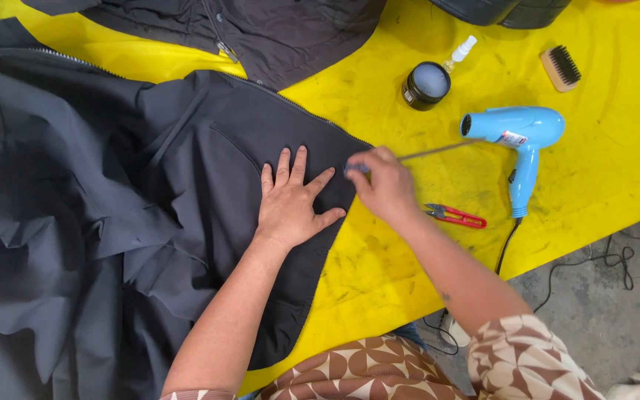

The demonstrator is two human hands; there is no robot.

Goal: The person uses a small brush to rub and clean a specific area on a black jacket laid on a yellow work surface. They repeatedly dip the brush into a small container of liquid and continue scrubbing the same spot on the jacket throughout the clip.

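Note:
A dark grey jacket (98, 215) lies spread over the yellow table (616, 170). My left hand (290, 204) rests flat on the jacket's front panel, fingers spread, near its zipper edge. My right hand (383, 185) is just to the right of it, fingers pinched on a thin stick-like brush (438, 150) whose handle points up and right. The brush tip sits at the jacket's edge, next to my left fingertips.
A blue hair dryer (520, 137) with its cord lies right of my hands. Red thread snips (455, 215) sit below it. A dark round jar (426, 84), a small spray bottle (461, 50) and a wooden bristle brush (561, 68) are farther back. A second dark garment (275, 30) lies at the top.

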